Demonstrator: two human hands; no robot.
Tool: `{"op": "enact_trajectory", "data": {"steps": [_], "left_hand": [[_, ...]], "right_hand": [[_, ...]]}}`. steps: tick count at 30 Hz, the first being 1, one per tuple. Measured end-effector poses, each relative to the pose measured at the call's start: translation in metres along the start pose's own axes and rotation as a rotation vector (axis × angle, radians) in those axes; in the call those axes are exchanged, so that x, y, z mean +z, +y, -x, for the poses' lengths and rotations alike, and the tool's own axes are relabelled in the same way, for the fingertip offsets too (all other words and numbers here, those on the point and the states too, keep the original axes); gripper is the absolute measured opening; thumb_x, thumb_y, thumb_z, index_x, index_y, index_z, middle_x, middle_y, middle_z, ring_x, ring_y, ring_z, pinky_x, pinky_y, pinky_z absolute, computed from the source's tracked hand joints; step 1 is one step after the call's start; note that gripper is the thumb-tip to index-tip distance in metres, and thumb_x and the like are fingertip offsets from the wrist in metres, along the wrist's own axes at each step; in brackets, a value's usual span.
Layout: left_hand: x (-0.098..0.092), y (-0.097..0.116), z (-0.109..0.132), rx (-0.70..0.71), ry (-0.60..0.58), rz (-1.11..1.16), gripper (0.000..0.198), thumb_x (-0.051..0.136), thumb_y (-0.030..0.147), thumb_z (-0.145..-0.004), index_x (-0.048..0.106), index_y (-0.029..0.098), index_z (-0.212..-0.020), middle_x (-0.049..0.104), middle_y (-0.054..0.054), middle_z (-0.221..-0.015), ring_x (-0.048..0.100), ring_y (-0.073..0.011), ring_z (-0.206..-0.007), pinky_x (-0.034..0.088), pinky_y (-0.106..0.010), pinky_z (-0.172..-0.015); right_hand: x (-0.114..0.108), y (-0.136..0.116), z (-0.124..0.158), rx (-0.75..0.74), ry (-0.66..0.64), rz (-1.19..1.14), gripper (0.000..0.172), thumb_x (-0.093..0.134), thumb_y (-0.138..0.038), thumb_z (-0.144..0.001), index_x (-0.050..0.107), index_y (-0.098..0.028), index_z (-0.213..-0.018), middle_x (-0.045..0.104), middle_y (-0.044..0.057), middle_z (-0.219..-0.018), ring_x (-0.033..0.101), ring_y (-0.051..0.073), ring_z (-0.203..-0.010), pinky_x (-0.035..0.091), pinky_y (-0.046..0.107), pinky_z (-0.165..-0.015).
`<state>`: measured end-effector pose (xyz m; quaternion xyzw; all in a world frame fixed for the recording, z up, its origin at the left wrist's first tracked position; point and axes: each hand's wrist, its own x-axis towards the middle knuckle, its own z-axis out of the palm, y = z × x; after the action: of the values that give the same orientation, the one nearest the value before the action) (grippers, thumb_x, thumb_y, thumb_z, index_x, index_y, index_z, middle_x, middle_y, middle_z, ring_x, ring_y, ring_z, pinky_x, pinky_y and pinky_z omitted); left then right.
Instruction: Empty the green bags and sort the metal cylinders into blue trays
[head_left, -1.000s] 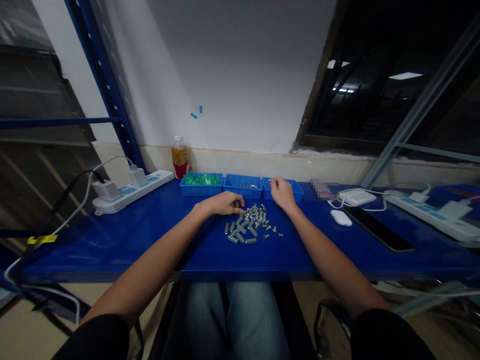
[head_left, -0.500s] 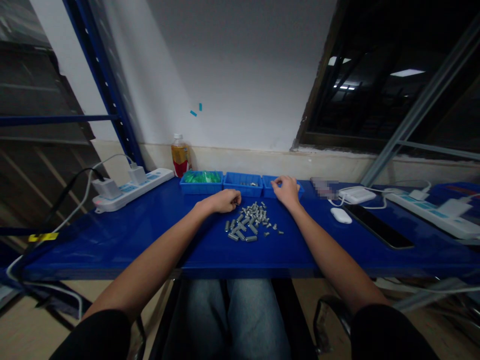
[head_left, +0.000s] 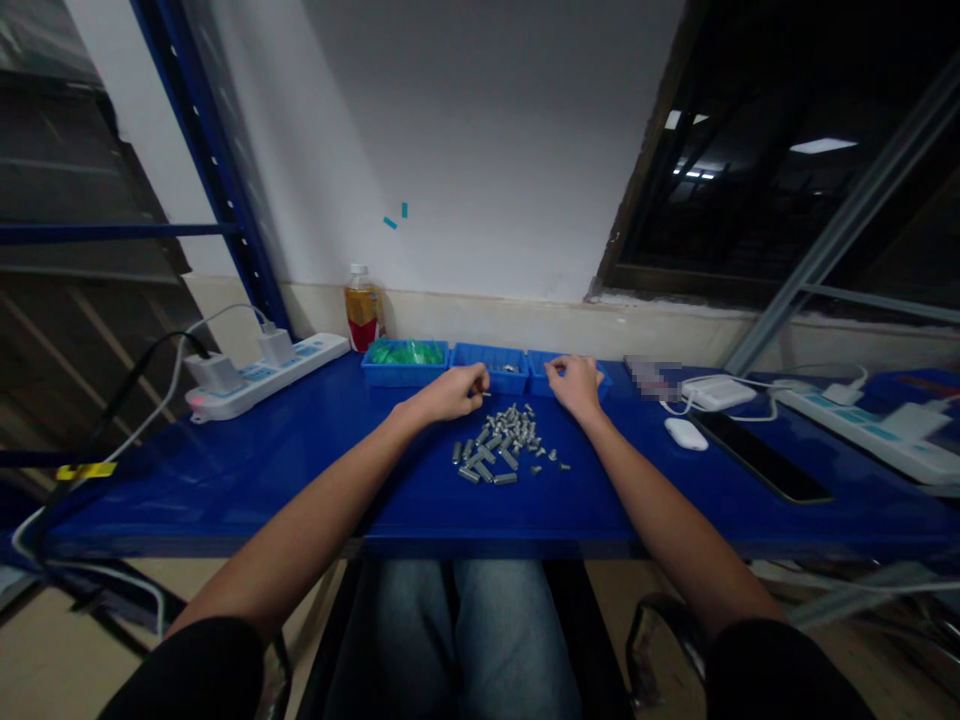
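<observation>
My left hand (head_left: 456, 393) is closed in a pinch just behind the heap of metal parts, in front of the middle blue bin (head_left: 491, 357). A thin, bright metal piece (head_left: 487, 394) pokes out from its fingertips; its exact kind is too small to tell. My right hand (head_left: 577, 385) rests over the front of the right blue bin (head_left: 536, 375), fingers curled and thumb close to the forefinger. Whatever it pinches, if anything, is hidden. Between my forearms lie small screws (head_left: 517, 425) in a heap, with several longer metal cylinders (head_left: 484, 455) nearer me.
The left blue bin (head_left: 405, 375) holds green plastic packing. Behind it stands a drink bottle (head_left: 363, 310). Power strips (head_left: 277, 375) lie at both sides of the blue table (head_left: 300, 470). A phone (head_left: 765, 457) and a white earphone case (head_left: 685, 433) lie at right.
My left hand has lifted slightly and turned, and a thin metal piece now shows at its fingertips. My right hand stays almost where it was. The view has shifted a little.
</observation>
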<state>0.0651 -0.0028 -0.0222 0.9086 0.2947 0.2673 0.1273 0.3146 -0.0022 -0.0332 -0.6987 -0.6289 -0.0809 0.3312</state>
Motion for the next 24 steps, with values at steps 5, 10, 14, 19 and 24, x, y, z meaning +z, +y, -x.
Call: {"op": "enact_trajectory", "data": {"steps": [5, 10, 14, 19, 24], "left_hand": [[0.0, -0.002, 0.0, -0.009, 0.081, 0.039, 0.019, 0.051, 0.01, -0.07, 0.048, 0.018, -0.087, 0.059, -0.001, -0.08, 0.057, -0.0148, -0.072, 0.043, -0.026, -0.067], [0.005, -0.006, -0.002, -0.08, 0.163, 0.249, 0.017, 0.052, 0.014, -0.072, 0.046, 0.017, -0.087, 0.058, -0.001, -0.08, 0.058, -0.0143, -0.074, 0.046, -0.028, -0.072], [0.009, -0.01, -0.005, -0.118, 0.169, 0.455, 0.019, 0.058, 0.017, -0.072, 0.045, 0.017, -0.086, 0.059, 0.0, -0.078, 0.058, -0.0132, -0.074, 0.046, -0.029, -0.074], [0.011, -0.008, -0.007, -0.182, 0.154, 0.646, 0.022, 0.061, 0.017, -0.072, 0.044, 0.017, -0.086, 0.059, 0.001, -0.076, 0.058, -0.0114, -0.073, 0.045, -0.027, -0.073], [0.006, 0.002, -0.007, -0.191, 0.159, 0.724, 0.027, 0.068, 0.021, -0.069, 0.048, 0.015, -0.088, 0.06, 0.0, -0.078, 0.059, -0.0114, -0.074, 0.045, -0.029, -0.076]], "right_hand": [[-0.009, -0.01, 0.006, -0.135, 0.069, -0.075, 0.023, 0.049, -0.032, -0.086, 0.068, -0.019, -0.087, 0.066, 0.008, -0.092, 0.049, 0.028, -0.098, 0.034, 0.039, -0.082], [-0.016, -0.04, 0.024, -0.595, -0.026, -0.209, 0.022, 0.056, -0.031, -0.084, 0.062, -0.019, -0.102, 0.064, 0.006, -0.089, 0.053, 0.022, -0.089, 0.037, 0.034, -0.08], [-0.012, -0.055, 0.033, -0.734, -0.092, -0.176, 0.018, 0.056, -0.028, -0.085, 0.06, -0.02, -0.1, 0.063, 0.006, -0.094, 0.052, 0.023, -0.091, 0.037, 0.035, -0.079], [-0.01, -0.056, 0.035, -0.752, -0.089, -0.188, 0.012, 0.049, -0.026, -0.089, 0.059, -0.019, -0.091, 0.062, 0.007, -0.089, 0.052, 0.022, -0.089, 0.038, 0.035, -0.081], [-0.01, -0.058, 0.036, -0.71, -0.041, -0.258, 0.012, 0.046, -0.024, -0.09, 0.057, -0.018, -0.089, 0.061, 0.006, -0.087, 0.054, 0.021, -0.087, 0.04, 0.035, -0.082]]}}
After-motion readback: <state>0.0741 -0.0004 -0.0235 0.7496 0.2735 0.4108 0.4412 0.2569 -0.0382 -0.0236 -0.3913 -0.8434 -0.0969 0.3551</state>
